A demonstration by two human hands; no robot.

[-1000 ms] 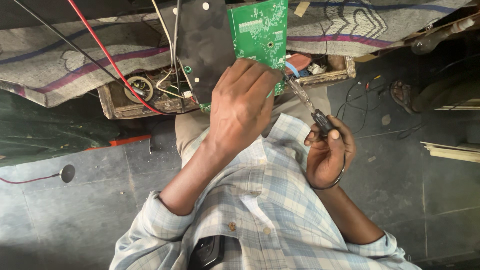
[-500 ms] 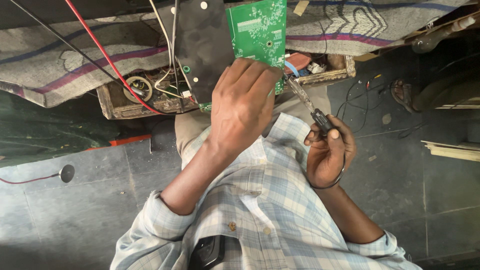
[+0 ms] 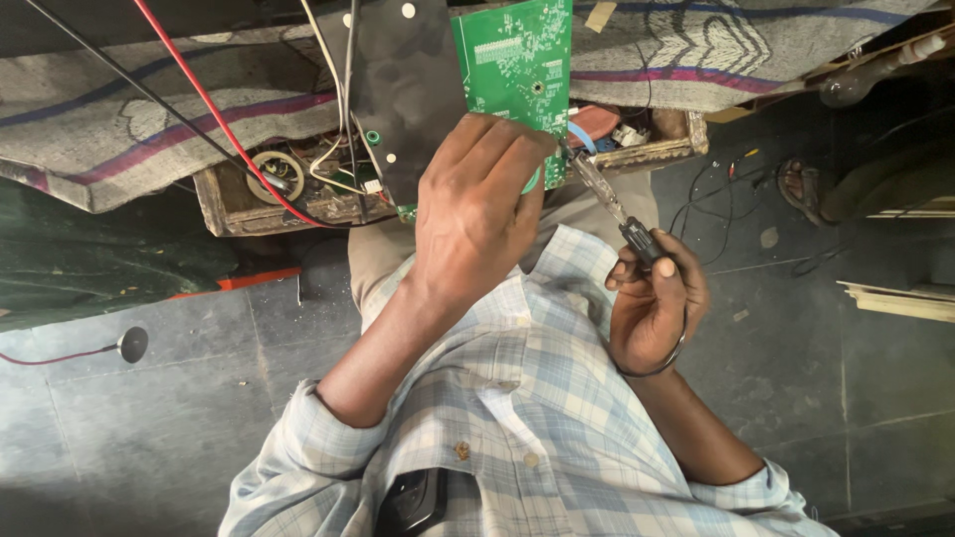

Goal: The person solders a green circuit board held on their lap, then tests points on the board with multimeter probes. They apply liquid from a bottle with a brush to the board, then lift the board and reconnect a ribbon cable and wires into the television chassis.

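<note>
Head view, looking down: the left hand (image 3: 477,209) is clenched on the lower edge of a green circuit board (image 3: 517,70), which stands above a wooden tray (image 3: 298,204) of wires and parts. Just right of the board, the right hand (image 3: 652,308) grips a black-handled soldering iron (image 3: 612,209), its tip touching the board's lower right corner. A red wire (image 3: 214,114) crosses left of the board.
</note>
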